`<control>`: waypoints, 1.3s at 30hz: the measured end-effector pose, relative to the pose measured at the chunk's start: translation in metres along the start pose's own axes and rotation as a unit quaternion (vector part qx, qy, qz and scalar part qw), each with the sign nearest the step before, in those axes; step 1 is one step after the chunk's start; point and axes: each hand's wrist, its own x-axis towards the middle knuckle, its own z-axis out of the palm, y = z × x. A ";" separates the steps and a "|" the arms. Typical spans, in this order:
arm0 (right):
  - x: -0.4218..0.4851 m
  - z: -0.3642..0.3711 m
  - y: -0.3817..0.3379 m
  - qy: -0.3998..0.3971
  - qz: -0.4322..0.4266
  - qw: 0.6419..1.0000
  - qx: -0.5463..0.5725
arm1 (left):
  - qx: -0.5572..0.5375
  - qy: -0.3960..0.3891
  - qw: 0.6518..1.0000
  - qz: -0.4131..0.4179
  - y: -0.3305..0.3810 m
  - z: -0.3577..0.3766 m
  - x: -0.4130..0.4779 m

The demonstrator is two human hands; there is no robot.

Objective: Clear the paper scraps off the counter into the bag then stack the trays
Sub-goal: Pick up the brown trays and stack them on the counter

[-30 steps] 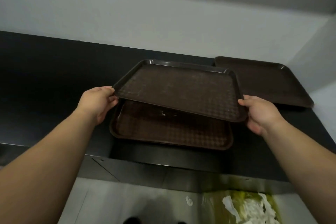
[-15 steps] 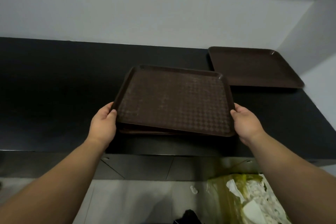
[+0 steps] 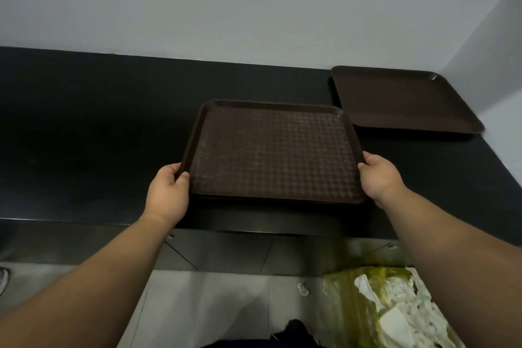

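Note:
A brown patterned tray (image 3: 271, 150) lies on top of a second brown tray, of which only a thin edge (image 3: 254, 200) shows at the front. My left hand (image 3: 169, 192) grips the top tray's left rim near its front corner. On the opposite side my right hand (image 3: 378, 175) holds the right rim. Another brown tray (image 3: 401, 99) lies flat at the back right of the black counter (image 3: 99, 135). A yellow-green plastic bag (image 3: 375, 302) holding white paper scraps sits on the floor at the lower right.
White walls close the counter at the back and on the right. A small white paper scrap (image 3: 302, 288) lies on the grey floor beside the bag. A shoe tip (image 3: 3, 280) shows at the far left edge.
The top tray came down from a tilted hold above the lower tray and now rests nearly square on it. Both hands stayed on its rims.

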 end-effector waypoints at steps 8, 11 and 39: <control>-0.008 -0.001 -0.006 -0.005 -0.160 0.964 -0.212 | 0.347 -0.003 0.912 0.220 0.010 0.007 -0.001; -0.028 0.013 0.000 0.008 -0.286 0.895 -0.342 | 0.477 -0.044 0.825 0.299 0.011 0.016 -0.006; 0.063 0.067 -0.018 0.059 -0.327 0.846 -0.417 | 0.447 -0.037 0.862 0.237 0.010 0.025 0.112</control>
